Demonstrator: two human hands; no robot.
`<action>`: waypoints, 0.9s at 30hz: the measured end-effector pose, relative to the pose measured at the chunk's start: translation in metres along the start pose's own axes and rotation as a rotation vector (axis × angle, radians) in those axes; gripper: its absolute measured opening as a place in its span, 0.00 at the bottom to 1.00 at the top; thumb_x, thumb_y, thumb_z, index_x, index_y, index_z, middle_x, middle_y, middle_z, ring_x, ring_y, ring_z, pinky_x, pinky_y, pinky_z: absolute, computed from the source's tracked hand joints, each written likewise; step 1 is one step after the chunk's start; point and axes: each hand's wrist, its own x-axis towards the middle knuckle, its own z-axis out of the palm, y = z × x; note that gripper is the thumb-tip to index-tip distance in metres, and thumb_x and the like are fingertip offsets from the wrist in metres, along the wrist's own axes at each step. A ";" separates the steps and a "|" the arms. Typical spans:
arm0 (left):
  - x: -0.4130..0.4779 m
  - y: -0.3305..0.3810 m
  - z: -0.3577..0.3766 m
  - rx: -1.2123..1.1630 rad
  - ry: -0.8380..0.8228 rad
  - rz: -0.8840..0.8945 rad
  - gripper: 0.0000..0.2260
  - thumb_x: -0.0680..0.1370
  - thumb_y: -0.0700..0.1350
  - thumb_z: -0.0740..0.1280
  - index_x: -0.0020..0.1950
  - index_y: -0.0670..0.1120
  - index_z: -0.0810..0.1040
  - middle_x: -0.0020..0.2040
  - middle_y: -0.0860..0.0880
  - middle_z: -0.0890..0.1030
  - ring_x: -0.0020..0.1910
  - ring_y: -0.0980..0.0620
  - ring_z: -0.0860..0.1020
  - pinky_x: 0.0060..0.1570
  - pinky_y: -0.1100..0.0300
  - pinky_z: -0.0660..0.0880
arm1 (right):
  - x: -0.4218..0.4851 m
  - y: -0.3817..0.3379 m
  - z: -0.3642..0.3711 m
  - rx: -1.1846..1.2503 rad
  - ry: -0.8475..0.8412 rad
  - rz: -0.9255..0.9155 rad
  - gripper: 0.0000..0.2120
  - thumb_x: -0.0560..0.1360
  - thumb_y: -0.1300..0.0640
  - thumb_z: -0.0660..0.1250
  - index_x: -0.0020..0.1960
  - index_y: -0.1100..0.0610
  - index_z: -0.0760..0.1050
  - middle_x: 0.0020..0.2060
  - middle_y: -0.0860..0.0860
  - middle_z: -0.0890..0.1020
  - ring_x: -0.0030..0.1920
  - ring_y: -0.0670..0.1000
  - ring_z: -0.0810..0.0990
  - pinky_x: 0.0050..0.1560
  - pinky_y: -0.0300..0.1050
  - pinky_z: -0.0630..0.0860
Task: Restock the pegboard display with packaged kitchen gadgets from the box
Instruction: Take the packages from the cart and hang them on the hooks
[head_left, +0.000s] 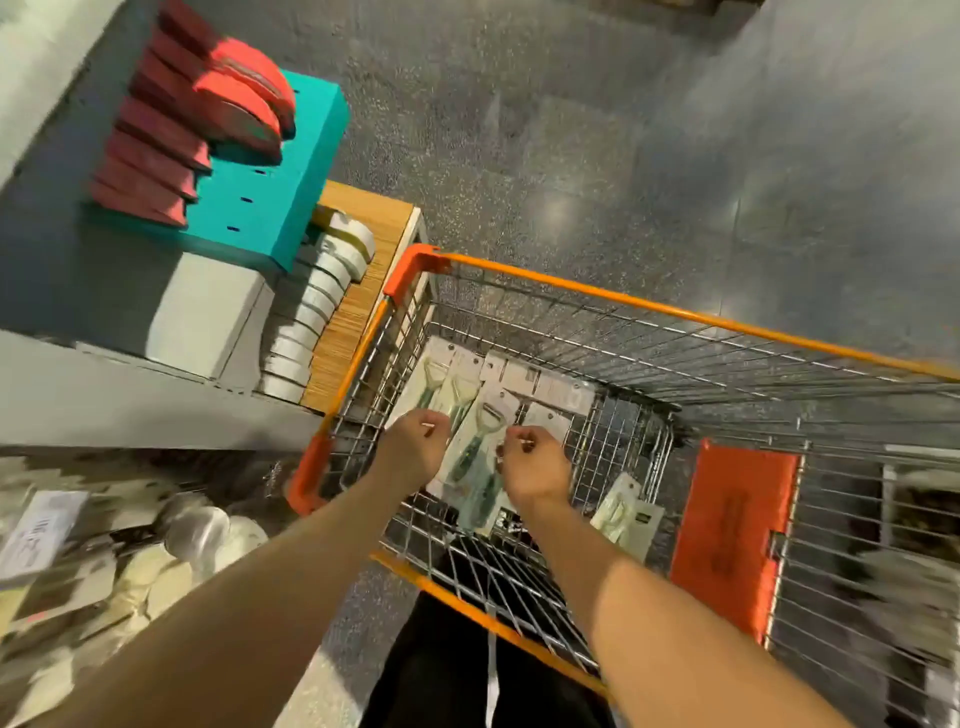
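Several carded peelers with green handles lie in a row inside an orange-rimmed wire cart (675, 312). My left hand (410, 452) reaches into the cart with curled fingers at the lower edge of a peeler pack (434, 387). My right hand (535, 467) also has curled fingers, at the side of the middle peeler pack (480, 441). Whether either hand grips a pack is hard to tell. One more pale pack (621, 512) lies alone nearer to me.
A shelf at the left carries red items on a teal box (291, 208) and a row of white round items (322, 301) on a wooden board. Blurred packaged goods (104, 545) hang at the lower left. An orange child-seat flap (732, 540) stands at the cart's right. Grey speckled floor lies beyond.
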 end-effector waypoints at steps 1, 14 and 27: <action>0.013 -0.009 0.006 0.039 -0.011 -0.012 0.12 0.85 0.48 0.64 0.61 0.42 0.81 0.55 0.43 0.84 0.55 0.41 0.83 0.56 0.51 0.78 | 0.016 0.013 0.011 -0.014 -0.019 0.010 0.04 0.85 0.52 0.60 0.53 0.50 0.73 0.44 0.52 0.83 0.34 0.49 0.80 0.29 0.39 0.76; 0.161 -0.076 0.054 0.510 0.145 0.085 0.16 0.84 0.45 0.65 0.71 0.44 0.73 0.64 0.41 0.75 0.63 0.39 0.74 0.63 0.44 0.73 | 0.148 0.098 0.133 0.026 -0.083 0.192 0.11 0.81 0.50 0.68 0.53 0.54 0.69 0.38 0.50 0.77 0.37 0.51 0.76 0.43 0.49 0.75; 0.170 -0.099 0.066 0.387 0.133 0.098 0.13 0.80 0.43 0.73 0.62 0.48 0.76 0.55 0.49 0.78 0.53 0.47 0.78 0.57 0.46 0.80 | 0.148 0.105 0.125 -0.059 0.001 0.029 0.11 0.77 0.46 0.73 0.52 0.51 0.76 0.54 0.46 0.72 0.41 0.37 0.73 0.45 0.31 0.68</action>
